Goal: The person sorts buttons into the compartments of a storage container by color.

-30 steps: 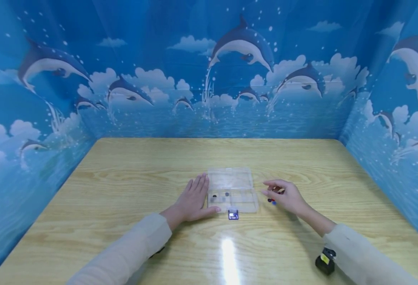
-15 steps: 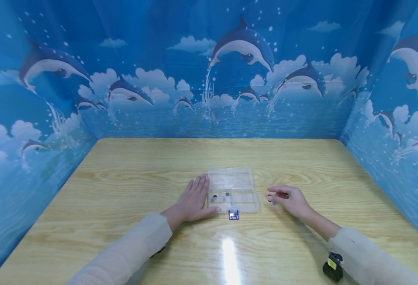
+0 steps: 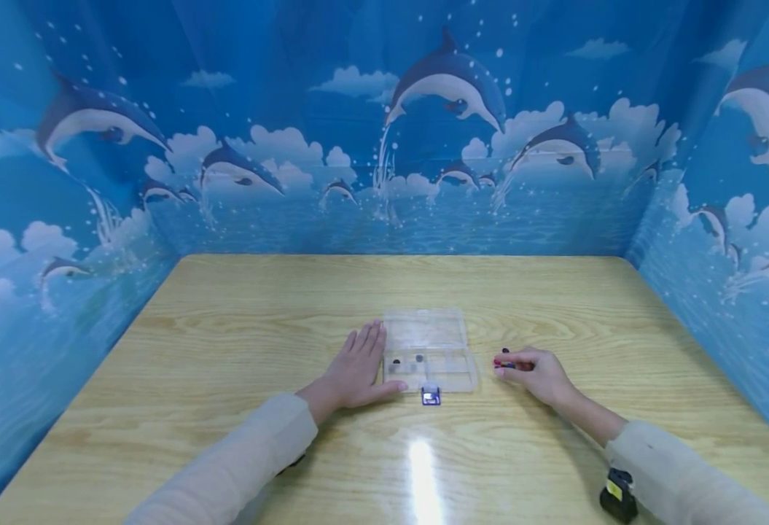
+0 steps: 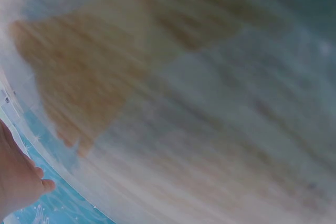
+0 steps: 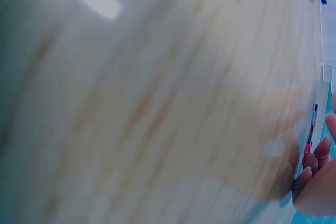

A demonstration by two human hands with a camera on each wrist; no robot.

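In the head view a clear plastic compartment box (image 3: 451, 380) lies with its lid (image 3: 423, 327) folded back. Two small dark pieces (image 3: 419, 358) sit in its left compartments. My left hand (image 3: 354, 368) rests flat along the box's left side, fingers straight, thumb at its front edge. To the right of the box, my right hand (image 3: 541, 375) is down at the table with bent fingers around small red, blue and dark pieces (image 3: 498, 362). Some of these show beyond the fingertips in the right wrist view; whether one is pinched is hidden.
A blue-purple clasp (image 3: 431, 396) sticks out at the front of the box. The wood-patterned table (image 3: 259, 313) is shiny, and dolphin-print curtains (image 3: 358, 146) stand behind it and at both sides. A black wrist device (image 3: 618, 496) hangs at the right sleeve.
My right hand has moved slightly right and lower at the small pieces, and a dark piece now shows above the fingers. The left hand and box have stayed in place.
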